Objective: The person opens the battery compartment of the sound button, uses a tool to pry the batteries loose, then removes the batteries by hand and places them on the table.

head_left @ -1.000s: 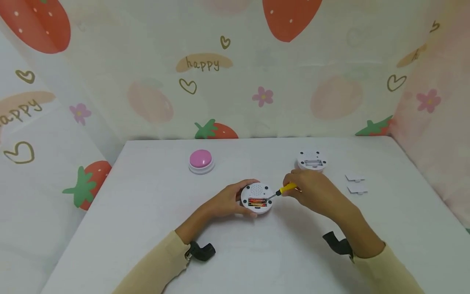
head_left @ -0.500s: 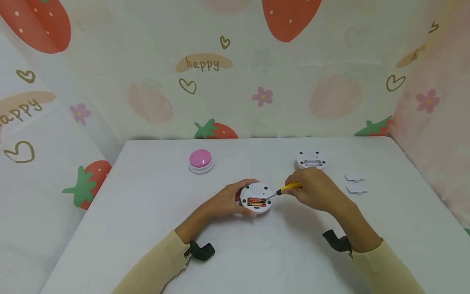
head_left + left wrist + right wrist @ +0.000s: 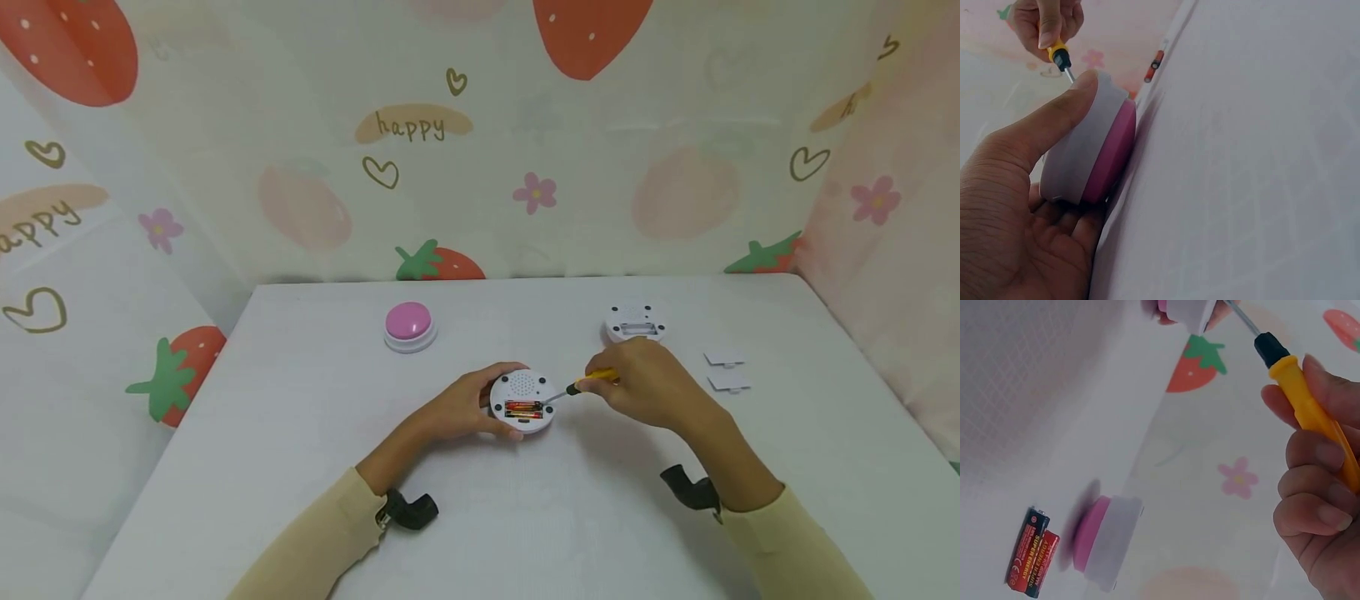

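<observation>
— What has the left hand [image 3: 465,408] got?

— A button [image 3: 523,387], round and white, near the middle of the table [image 3: 525,525], its pink dome turned down. Thumb and fingers clasp it by the side.

— And the right hand [image 3: 637,383]?

— Its fingers are curled round the yellow handle of a screwdriver [image 3: 1311,412]. The shaft slants down to the right end of the batteries [image 3: 523,409], two red ones set in the button's back.

— Does the tip press on one?

— I can't tell from here; it's too small.

— So the hands are apart?

— Yes, one on either side of the button.

— What's past the right hand?

— A second button [image 3: 634,315], also dome down. Two loose batteries [image 3: 1033,553] lie side by side near it, and to its right are two thin white pieces [image 3: 726,358], one nearer us than the other.

— And over on the left?

— A third button [image 3: 408,321], pink dome up, well apart from both hands.
</observation>
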### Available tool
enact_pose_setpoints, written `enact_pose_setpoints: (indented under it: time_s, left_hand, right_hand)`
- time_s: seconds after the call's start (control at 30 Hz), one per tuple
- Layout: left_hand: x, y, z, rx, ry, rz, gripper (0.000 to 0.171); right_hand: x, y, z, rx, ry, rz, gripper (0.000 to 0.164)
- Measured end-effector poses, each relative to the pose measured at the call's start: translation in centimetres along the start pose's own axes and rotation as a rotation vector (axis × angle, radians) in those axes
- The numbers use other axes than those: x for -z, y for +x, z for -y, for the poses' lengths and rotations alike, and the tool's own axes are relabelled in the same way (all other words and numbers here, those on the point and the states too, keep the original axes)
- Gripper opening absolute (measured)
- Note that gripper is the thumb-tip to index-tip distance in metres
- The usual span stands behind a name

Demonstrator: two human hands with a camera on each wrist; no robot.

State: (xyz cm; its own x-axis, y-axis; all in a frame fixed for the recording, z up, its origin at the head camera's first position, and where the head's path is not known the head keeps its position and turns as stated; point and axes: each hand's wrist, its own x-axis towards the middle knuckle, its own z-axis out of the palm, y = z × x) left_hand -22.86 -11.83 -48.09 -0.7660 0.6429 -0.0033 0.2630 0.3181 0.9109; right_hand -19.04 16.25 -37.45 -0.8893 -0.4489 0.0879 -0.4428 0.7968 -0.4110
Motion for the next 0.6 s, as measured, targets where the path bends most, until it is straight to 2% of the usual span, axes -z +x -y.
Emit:
enact_pose_setpoints:
  time_s: [0.2, 0.6]
  left_hand:
    - [0.08, -0.05, 0.03, -0.001, -0.008, -0.001, 0.092]
    - [0.12, 0.03, 0.14, -0.006, -0.015, 0.001, 0.092]
  right_hand:
    - [0.19, -0.02, -0.06, 0.031, -0.029, 0.014, 0.017]
    - [0.97, -0.2, 0.0, 0.032, -0.092, 0.018, 0.019]
